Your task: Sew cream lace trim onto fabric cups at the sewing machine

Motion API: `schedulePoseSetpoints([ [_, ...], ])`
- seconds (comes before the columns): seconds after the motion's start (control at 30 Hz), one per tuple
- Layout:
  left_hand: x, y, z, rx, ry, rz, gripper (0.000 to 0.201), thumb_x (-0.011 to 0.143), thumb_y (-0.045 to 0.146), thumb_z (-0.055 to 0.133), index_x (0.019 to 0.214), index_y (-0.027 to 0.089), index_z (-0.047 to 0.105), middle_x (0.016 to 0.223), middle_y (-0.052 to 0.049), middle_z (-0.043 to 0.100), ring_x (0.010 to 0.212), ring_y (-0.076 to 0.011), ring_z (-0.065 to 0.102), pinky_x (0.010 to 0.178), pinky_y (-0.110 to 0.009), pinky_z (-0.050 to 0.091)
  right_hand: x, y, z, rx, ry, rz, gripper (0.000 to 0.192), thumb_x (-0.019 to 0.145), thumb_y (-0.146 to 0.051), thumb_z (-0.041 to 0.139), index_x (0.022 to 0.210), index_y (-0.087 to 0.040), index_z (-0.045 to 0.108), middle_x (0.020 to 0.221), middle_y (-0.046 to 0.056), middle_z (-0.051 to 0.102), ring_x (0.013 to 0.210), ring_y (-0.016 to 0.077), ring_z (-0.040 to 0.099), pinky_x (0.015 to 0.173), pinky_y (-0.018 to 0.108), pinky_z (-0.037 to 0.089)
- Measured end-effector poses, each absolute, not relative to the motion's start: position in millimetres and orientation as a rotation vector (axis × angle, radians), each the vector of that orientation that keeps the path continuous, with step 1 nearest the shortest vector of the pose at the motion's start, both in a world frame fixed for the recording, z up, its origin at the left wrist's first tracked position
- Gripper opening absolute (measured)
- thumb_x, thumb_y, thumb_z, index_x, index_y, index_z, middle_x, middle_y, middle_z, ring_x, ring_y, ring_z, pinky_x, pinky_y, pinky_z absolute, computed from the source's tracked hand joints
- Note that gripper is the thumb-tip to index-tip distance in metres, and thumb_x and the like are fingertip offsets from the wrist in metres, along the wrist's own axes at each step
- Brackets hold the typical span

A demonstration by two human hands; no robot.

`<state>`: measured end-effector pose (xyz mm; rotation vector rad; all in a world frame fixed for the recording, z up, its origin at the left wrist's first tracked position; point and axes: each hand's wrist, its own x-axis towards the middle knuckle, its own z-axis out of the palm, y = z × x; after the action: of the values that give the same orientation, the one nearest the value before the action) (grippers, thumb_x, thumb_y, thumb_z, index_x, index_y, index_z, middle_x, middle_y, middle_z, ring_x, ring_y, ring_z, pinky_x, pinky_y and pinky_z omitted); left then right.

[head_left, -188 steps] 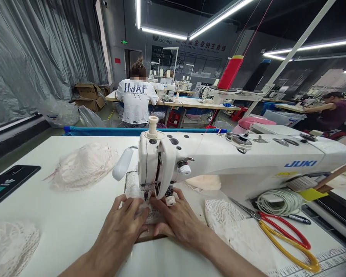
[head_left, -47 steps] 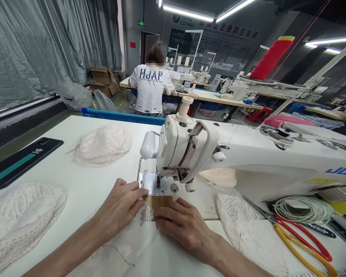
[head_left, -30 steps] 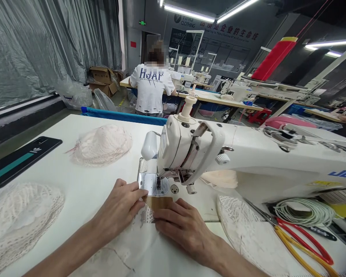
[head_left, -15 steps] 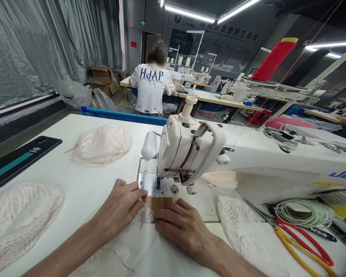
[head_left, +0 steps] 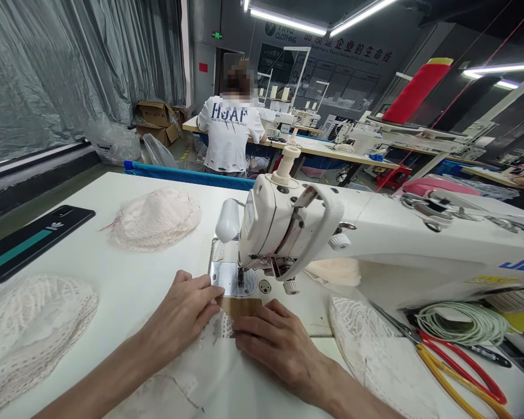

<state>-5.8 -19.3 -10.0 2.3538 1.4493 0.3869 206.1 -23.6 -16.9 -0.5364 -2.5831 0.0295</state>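
Note:
My left hand [head_left: 181,317] and my right hand [head_left: 277,343] lie flat side by side on a white lace fabric piece [head_left: 209,372], pinching its front edge between their fingertips. That edge sits on a brown strip [head_left: 241,306] just in front of the needle and metal plate [head_left: 227,277] of the white sewing machine [head_left: 375,244]. The fabric trails back toward me under both forearms.
Lace pieces lie in heaps at the back left [head_left: 155,218], near left [head_left: 30,331] and right [head_left: 375,355]. A dark phone [head_left: 30,241] lies at the table's left edge. Red and yellow scissors [head_left: 454,364] and a cord coil [head_left: 458,323] sit right. A person [head_left: 231,137] sits at another table behind.
Six seconds ago both hands pressed the fabric right under the presser foot; now they hold it a little in front of the needle. Over the last second they have stayed still.

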Motion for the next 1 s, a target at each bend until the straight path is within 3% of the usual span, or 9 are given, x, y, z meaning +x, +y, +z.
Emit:
schedulePoseSetpoints([
  [0.5,-9,-17,-12,2.447,1.437,0.461,0.017,0.09,0.018,0.045,0.094,0.02,0.061,0.077,0.0,0.058,0.069,-0.017,0.051,0.071,-0.033,0.031,204,-25,-19,-0.538,-2.609,-0.045,0.015,0.092,-0.012,0.044,0.089,-0.015,0.059,0.102,0.004,0.066,0.082,0.0131,0.055,0.076,0.03,0.037],
  [0.73,-17,-25,18,2.628,1.881,0.691,0.024,0.09,0.009,0.038,0.096,0.018,0.06,0.085,-0.005,0.061,0.078,-0.0213,0.054,0.074,-0.037,0.032,203,-31,-16,-0.556,-2.62,-0.087,0.025,0.095,-0.012,0.034,0.095,-0.014,0.058,0.098,0.008,0.065,0.08,0.0154,0.055,0.075,0.032,0.036],
  [0.87,-4,-49,17,2.677,1.654,0.604,0.03,0.088,0.004,0.038,0.1,0.022,0.059,0.087,-0.003,0.06,0.075,-0.0181,0.053,0.07,-0.032,0.034,202,-33,-17,-0.571,-2.576,-0.071,0.024,0.096,-0.016,0.035,0.091,-0.014,0.058,0.093,0.007,0.065,0.075,0.0151,0.054,0.071,0.032,0.036],
  [1.0,2,-56,-3,2.734,1.532,0.484,0.024,0.085,0.007,0.044,0.093,0.024,0.058,0.084,-0.001,0.061,0.075,-0.0175,0.056,0.074,-0.033,0.036,203,-33,-20,-0.589,-2.585,-0.073,0.022,0.096,-0.022,0.039,0.089,-0.015,0.058,0.088,0.006,0.064,0.072,0.0156,0.053,0.068,0.032,0.036],
])
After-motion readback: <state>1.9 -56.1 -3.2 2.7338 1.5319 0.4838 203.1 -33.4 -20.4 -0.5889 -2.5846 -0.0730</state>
